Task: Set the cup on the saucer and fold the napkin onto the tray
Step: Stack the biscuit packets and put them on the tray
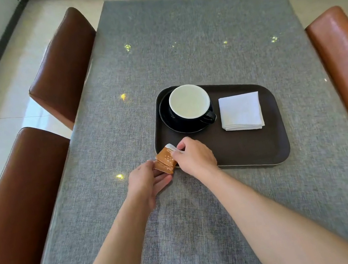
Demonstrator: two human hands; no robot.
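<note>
A dark cup [189, 105] with a white inside stands on a dark saucer [167, 119] at the left end of the brown tray [252, 148]. Its handle points to the near right. A white napkin [241, 111], folded into a square, lies on the tray to the right of the saucer. At the tray's near left corner both hands hold some orange-brown sachets [165, 161]. My left hand [146, 183] supports them from below on the left. My right hand [192, 157] pinches their upper end from the right.
The tray sits on a table with a grey woven cloth [175, 38]. Two brown leather chairs [59, 66] stand along the left side, and another chair [346, 59] stands on the right. Tiled floor lies beyond the left edge.
</note>
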